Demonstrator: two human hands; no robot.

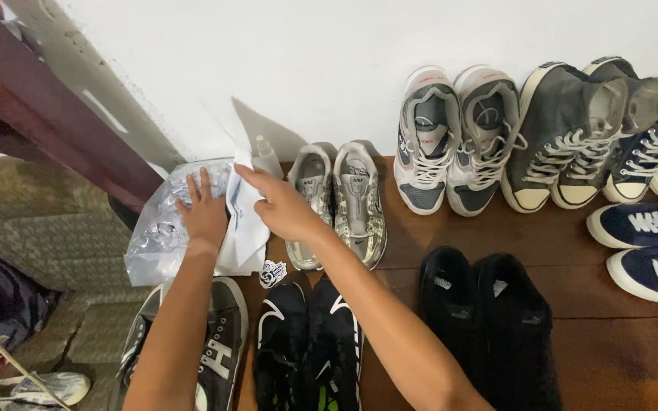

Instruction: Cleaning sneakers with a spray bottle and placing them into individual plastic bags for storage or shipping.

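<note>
Pressing our left hand [203, 213] flat, grip open, on the clear plastic bag [154, 236] by the wall, we pinch white paper [244, 228] with our right hand [287, 209]; silver sneakers [336, 202] stand just beside it.

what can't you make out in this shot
Head view:
- Clear plastic bag: contents blurred by glare and creases, partly under the left hand.
- White paper: partly covered by the right hand.
- Black sneakers: toes cut off by bottom edge.
- Navy shoes: cut by right edge.
</note>
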